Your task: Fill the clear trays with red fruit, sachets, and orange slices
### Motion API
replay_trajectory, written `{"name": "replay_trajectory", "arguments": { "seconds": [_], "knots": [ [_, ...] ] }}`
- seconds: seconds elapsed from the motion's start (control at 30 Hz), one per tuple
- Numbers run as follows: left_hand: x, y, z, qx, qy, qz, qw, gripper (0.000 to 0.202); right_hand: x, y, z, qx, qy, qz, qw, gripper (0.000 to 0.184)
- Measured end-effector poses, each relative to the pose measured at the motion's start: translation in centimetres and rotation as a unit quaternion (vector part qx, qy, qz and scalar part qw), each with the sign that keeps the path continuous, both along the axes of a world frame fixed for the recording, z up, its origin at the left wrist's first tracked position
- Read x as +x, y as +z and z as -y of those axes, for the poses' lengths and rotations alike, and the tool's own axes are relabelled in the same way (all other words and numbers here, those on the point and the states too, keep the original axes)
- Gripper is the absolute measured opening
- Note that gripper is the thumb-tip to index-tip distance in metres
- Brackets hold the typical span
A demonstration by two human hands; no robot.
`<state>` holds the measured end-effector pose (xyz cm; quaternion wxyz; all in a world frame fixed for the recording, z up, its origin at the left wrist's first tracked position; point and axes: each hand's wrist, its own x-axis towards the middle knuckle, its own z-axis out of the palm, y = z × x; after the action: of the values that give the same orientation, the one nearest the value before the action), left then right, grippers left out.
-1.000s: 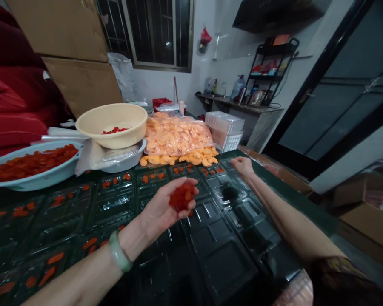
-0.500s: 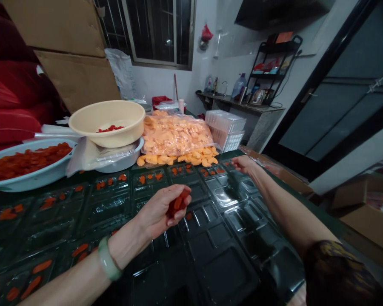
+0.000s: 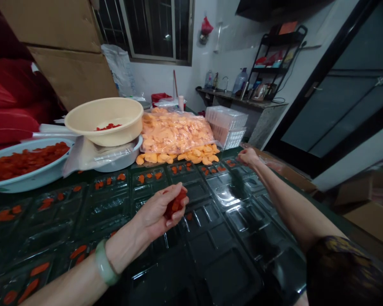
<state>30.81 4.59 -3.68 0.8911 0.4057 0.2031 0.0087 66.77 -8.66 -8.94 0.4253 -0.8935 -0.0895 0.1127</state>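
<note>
Portioning seems under way: the left hand (image 3: 158, 211) cups red-orange pieces (image 3: 175, 205) above plastic trays (image 3: 225, 265); the right hand (image 3: 249, 157) bunches its fingers beside laid-out pieces (image 3: 230, 163), any hold hidden. Next likely calls for accurate placing into small compartments.

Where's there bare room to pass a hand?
Probably over the front trays, which look bare between the green bangle and right forearm. Crowded: the back, with cream basin, bagged orange pieces and plastic boxes.
</note>
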Motion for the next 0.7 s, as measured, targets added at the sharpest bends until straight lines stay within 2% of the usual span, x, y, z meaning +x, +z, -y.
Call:
{"name": "replay_trajectory", "arguments": {
  "seconds": [0.13, 0.3, 0.43, 0.53, 0.6, 0.63, 0.67, 0.7],
  "knots": [
    [0.1, -0.4, 0.0, -0.005, -0.004, -0.002, 1.0, 0.024, 0.1, 0.6, -0.1, -0.053, -0.022, -0.018, 0.998, 0.024],
    [0.5, -0.6, 0.0, 0.002, 0.012, -0.034, 0.999, 0.022, -0.1, 1.5, -0.9, -0.065, -0.007, -0.022, 0.998, 0.014],
    [1.1, -0.4, 0.3, 0.0, 0.014, -0.047, 0.999, 0.017, -1.1, 3.0, -0.6, -0.024, -0.023, 0.024, 0.999, 0.014],
    [1.8, -0.4, 0.7, -0.005, 0.014, -0.041, 0.999, 0.017, -5.0, 4.4, -0.3, 0.036, 0.011, 0.064, 0.997, 0.021],
    [2.5, -0.7, 1.1, -0.007, 0.014, -0.046, 0.999, 0.023, -9.5, 5.0, -0.1, 0.079, 0.09, 0.068, 0.99, 0.023],
    [2.8, -0.9, 1.4, -0.002, 0.014, -0.051, 0.999, 0.026, -12.1, 5.3, 0.0, 0.099, 0.154, 0.06, 0.981, 0.025],
    [3.2, -1.1, 1.6, 0.007, 0.013, -0.053, 0.998, 0.029, -14.6, 5.4, 0.2, 0.135, 0.289, 0.045, 0.947, 0.031],
    [3.5, -1.3, 1.9, 0.017, 0.014, -0.052, 0.998, 0.032, -17.0, 5.5, 0.4, 0.149, 0.38, 0.037, 0.912, 0.034]
  ]
}}
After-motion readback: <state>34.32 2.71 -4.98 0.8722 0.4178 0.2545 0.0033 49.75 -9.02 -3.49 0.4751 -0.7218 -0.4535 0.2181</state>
